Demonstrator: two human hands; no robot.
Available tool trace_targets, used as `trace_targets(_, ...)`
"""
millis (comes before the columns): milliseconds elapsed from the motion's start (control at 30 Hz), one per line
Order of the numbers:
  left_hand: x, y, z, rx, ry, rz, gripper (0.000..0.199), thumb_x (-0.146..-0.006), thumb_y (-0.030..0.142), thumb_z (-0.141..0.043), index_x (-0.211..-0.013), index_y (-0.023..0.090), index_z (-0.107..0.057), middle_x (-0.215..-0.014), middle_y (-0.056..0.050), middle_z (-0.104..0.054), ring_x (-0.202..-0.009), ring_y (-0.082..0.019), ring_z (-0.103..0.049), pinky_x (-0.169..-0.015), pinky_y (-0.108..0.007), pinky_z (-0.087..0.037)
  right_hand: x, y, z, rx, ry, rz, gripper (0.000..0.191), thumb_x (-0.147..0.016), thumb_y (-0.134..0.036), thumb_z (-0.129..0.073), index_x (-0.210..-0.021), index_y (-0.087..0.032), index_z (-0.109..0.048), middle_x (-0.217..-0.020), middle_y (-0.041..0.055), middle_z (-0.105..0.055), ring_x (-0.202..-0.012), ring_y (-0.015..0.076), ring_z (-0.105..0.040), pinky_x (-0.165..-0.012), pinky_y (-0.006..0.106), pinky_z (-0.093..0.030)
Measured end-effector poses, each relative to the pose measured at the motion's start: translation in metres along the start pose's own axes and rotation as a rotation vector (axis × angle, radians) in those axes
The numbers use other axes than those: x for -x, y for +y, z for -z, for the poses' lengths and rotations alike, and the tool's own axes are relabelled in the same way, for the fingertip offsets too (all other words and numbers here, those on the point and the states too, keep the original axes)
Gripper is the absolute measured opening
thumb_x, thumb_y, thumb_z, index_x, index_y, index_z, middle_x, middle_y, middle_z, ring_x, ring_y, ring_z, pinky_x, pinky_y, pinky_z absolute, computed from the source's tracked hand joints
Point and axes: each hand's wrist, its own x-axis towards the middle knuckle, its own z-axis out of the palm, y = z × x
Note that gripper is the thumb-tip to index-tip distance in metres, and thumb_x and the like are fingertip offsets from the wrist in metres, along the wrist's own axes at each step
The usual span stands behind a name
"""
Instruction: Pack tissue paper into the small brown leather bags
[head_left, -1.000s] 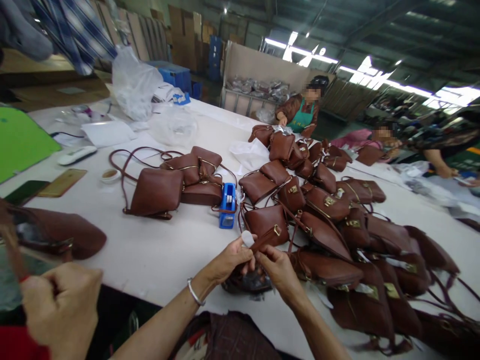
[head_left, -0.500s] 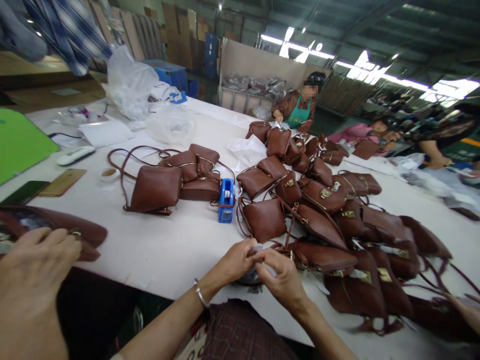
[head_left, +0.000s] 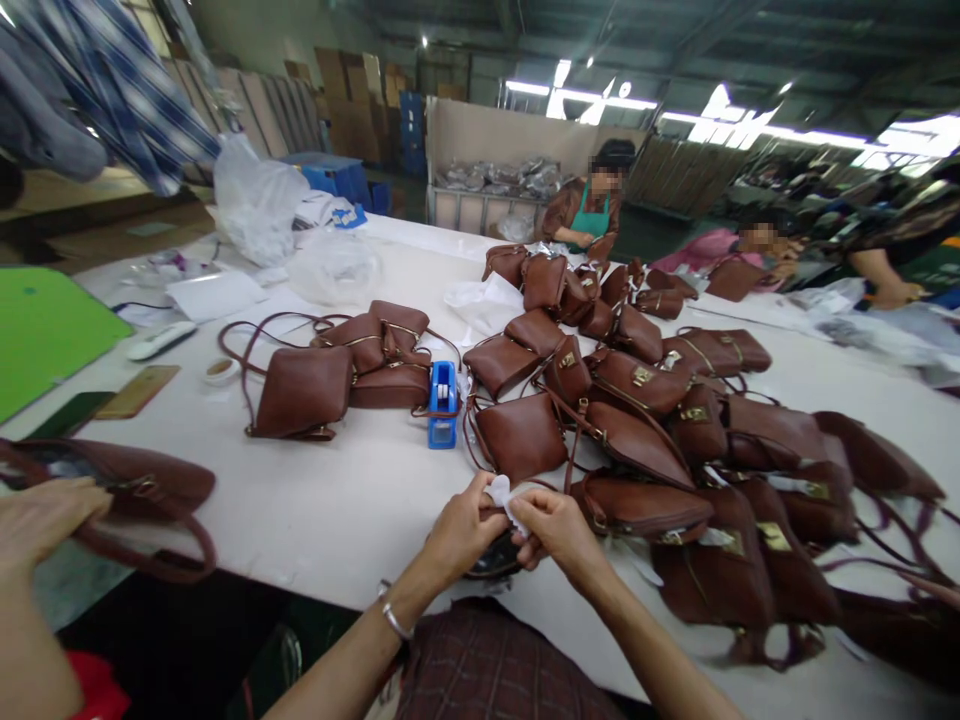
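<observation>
- Head view: our white table stretches across the scene
- Brown bags lie heaped over its right side, straps tangled among them, gold clasps showing on several
- Past the heap's far end we see a co-worker in a green apron; another person, in pink, is farther right
- Left of the heap lies a smaller group of brown bags
- Against the left edge of our view stands a green board
- Across the table from it sits a clear plastic bag
- Below the board, a co-worker's hand rests on a left bag
- Directly under our hands, near the table's close edge, is a dark bag, largely hidden by them
- Our left hand pinches a white slip between thumb and fingers
- Our right hand pinches the same slip from the other side
- Between group and heap stands a blue dispenser, a strap across it
- Near the group lies a tape roll
- Smallest, the slip shows crumpled above the dark bag
</observation>
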Motion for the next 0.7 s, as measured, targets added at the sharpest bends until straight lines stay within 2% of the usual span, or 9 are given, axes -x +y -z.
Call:
trace_targets(133,0.003,-0.001,-0.012,-0.115,0.026,0.004,0.041,-0.078,0.017,-0.053,-0.118,0.023,-0.049,-0.088,-0.001,-0.07,-0.084,-0.018,-0.065,-0.075,-0.024,-0.046,-0.003,-0.001,0.011,0.031,-0.061,-0.017,0.043,-0.063,-0.056,-0.065,-0.072,-0.015,-0.053,-0.059,0.0015,-0.066,-0.034,0.0086,-0.051,-0.027,0.016,-0.032)
trace_targets(267,0.004,0.001,-0.019,-0.193,0.099,0.005,0.039,-0.079,0.018,-0.052,-0.118,0.025,-0.051,-0.091,-0.001,-0.07,-0.088,-0.019,-0.066,-0.078,-0.025,-0.046,-0.011,-0.001,0.019,-0.01,-0.099,-0.006,0.043,-0.064,-0.056,-0.066,-0.068,-0.015,-0.054,-0.061,0.0018,-0.067,-0.032,0.0047,-0.045,-0.026,0.014,-0.025)
trace_targets(433,0.005,0.006,-0.026,-0.312,0.149,0.025,0.039,-0.081,0.02,-0.054,-0.119,0.027,-0.053,-0.099,-0.001,-0.07,-0.094,-0.021,-0.065,-0.081,-0.026,-0.046,-0.022,0.002,0.022,-0.022,-0.128,-0.004,0.048,-0.063,-0.062,-0.067,-0.065,-0.015,-0.054,-0.047,-0.0024,-0.057,-0.028,0.0044,-0.038,-0.026,0.016,-0.021)
trace_targets(567,0.006,0.007,-0.03,-0.482,0.175,0.055,0.044,-0.084,0.019,-0.05,-0.127,0.028,-0.051,-0.104,-0.002,-0.069,-0.094,-0.022,-0.066,-0.083,-0.029,-0.045,-0.024,0.0,0.028,-0.095,-0.225,-0.029,0.049,-0.059,-0.06,-0.072,-0.07,-0.014,-0.057,-0.05,-0.0028,-0.058,-0.035,0.0052,-0.044,-0.031,0.015,-0.031)
trace_targets(700,0.007,0.007,-0.033,-0.536,0.205,0.012,0.05,-0.085,0.014,-0.046,-0.132,0.032,-0.05,-0.118,-0.001,-0.066,-0.102,-0.022,-0.064,-0.089,-0.03,-0.044,-0.025,-0.003,0.033,-0.102,-0.299,-0.027,0.045,-0.059,-0.053,-0.074,-0.074,-0.015,-0.056,-0.047,-0.0051,-0.054,-0.037,0.0063,-0.045,-0.035,0.017,-0.038)
